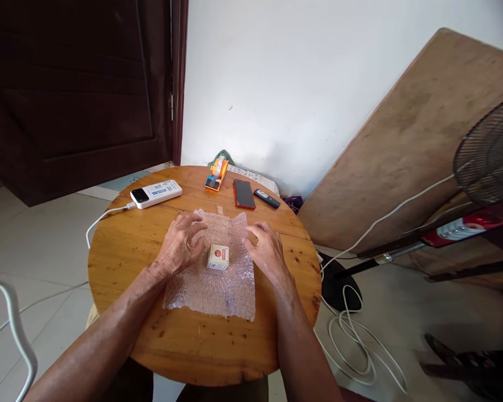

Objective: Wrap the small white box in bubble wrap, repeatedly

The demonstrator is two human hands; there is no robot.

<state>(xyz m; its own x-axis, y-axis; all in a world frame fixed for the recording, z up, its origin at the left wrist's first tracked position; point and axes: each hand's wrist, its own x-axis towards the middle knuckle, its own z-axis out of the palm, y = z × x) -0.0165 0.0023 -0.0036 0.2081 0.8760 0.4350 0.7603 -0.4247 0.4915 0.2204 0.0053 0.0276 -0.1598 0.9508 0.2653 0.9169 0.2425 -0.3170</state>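
A sheet of bubble wrap (209, 293) lies spread on the round wooden table (201, 352). On its middle sits a small cream-coloured box (218, 255) with a red label and a round picture on top. My left hand (182, 240) is over the sheet's left side, fingers curved and thumb apart, a little left of the box. At the right edge of the wrap is my right hand (266, 248), its thumb and forefinger bent with a gap between them. Neither hand touches the box.
Along the table's back stand an orange tape dispenser (217, 173), a red-edged phone (244, 194) and a small dark device (267, 198). A white power bank (157, 194) with a cable lies at the left. A fan (490, 151) stands at the right, near coiled white cable (360, 346).
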